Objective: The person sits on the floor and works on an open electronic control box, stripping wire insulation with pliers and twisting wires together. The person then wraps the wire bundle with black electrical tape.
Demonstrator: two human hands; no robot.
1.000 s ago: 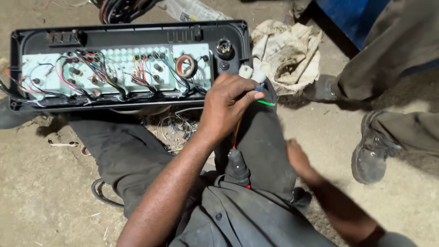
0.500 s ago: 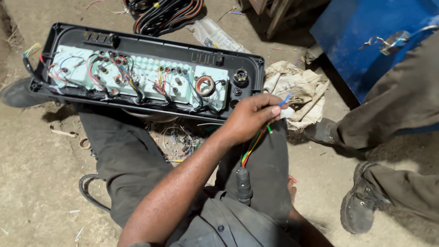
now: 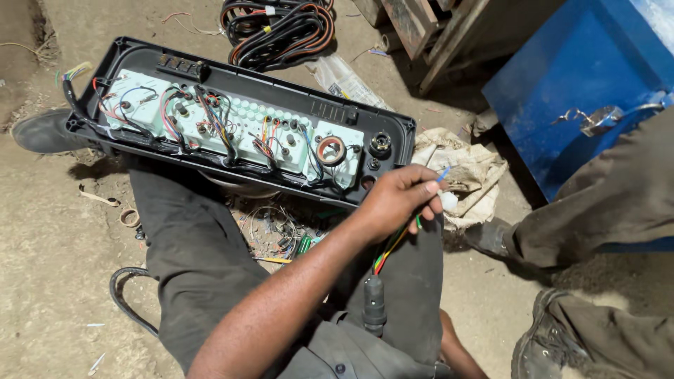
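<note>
Clearly left hand (image 3: pixel 397 200) fingers pinch thin coloured wires (image 3: pixel 393 242) beside the black plastic panel (image 3: pixel 232 123)

A crumpled clear plastic bag (image 3: pixel 342 78) lies on the dirt floor (image 3: pixel 49 267) just behind the black instrument panel (image 3: pixel 239 126), below a coil of cables (image 3: pixel 281 28). A crumpled pale sack (image 3: pixel 467 172) lies beside the panel's right end. No screens or signs show.

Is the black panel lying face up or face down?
Face down: the black panel shows its back, with pale housings and coloured wires on top.
</note>
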